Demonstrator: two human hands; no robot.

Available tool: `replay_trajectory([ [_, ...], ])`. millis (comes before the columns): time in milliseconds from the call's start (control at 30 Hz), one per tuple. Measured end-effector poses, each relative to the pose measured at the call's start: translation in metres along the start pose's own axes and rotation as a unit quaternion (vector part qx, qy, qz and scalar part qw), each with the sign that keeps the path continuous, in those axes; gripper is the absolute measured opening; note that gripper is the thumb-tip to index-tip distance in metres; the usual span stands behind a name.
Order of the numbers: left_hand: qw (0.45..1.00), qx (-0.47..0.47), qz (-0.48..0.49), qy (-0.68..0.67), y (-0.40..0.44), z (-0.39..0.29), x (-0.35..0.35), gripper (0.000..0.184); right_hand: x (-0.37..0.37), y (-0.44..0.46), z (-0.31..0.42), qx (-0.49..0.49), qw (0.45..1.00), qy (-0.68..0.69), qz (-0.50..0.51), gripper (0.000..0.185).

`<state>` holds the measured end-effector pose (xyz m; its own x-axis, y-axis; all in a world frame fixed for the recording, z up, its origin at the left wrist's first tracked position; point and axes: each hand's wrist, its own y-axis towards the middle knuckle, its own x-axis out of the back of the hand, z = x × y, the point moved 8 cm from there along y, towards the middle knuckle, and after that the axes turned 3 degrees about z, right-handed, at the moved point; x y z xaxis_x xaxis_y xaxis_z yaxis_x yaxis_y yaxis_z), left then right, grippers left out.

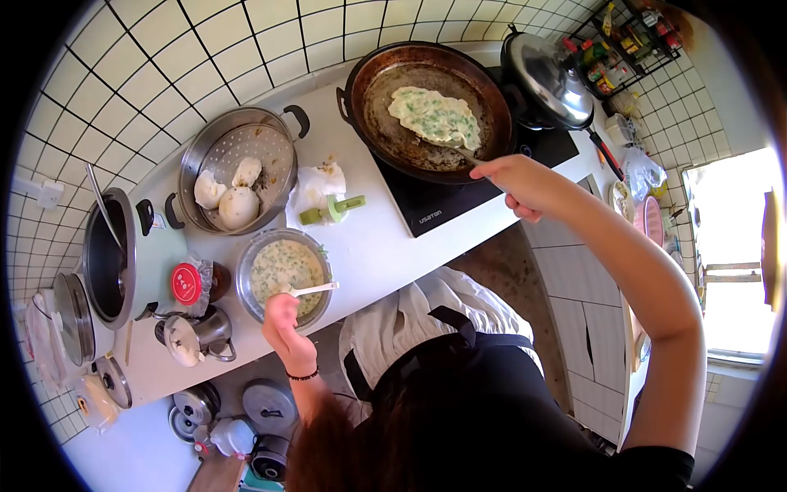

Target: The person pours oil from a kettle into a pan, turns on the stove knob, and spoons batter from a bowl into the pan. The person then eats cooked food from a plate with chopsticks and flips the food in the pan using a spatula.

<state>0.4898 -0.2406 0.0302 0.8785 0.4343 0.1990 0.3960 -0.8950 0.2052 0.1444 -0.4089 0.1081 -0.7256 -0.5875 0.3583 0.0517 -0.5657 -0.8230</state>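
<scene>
My right hand (523, 184) is closed around the thin handle of a spatula (469, 155). The spatula's end meets the near edge of a pale, green-flecked pancake (436, 116), which lies in a browned wok (373, 131). My left hand (288, 332) is curled at the near rim of a metal bowl (243, 266); its fingers are partly hidden, so I cannot make out what they grip. Pale batter with green bits (283, 261) fills much of this bowl. A white spoon (316, 289) lies across the batter, close to my left fingertips, its handle pointing right.
Behind the bowl stands a steamer pot (193, 156) with white buns or dough pieces. A green-handled brush (332, 210) rests on crumpled paper. At left are a large pot (156, 254) and a red-lidded jar (187, 283). A lidded pan (548, 78) sits right of the wok.
</scene>
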Motion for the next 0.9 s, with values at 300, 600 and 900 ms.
replay_trajectory([
  [300,1.0,0.008,-0.006,0.021,0.001,-0.001,0.003,0.055,0.014,0.01,-0.011,-0.002,0.999,-0.04,-0.016,0.049],
  [600,1.0,0.003,-0.018,0.02,0.002,-0.007,0.006,0.054,0.032,0.037,-0.009,0.041,0.997,-0.068,0.006,0.047],
  [900,0.999,0.012,-0.028,0.031,0.001,-0.011,0.005,0.051,0.071,0.073,-0.01,0.089,0.994,0.064,-0.024,0.01],
])
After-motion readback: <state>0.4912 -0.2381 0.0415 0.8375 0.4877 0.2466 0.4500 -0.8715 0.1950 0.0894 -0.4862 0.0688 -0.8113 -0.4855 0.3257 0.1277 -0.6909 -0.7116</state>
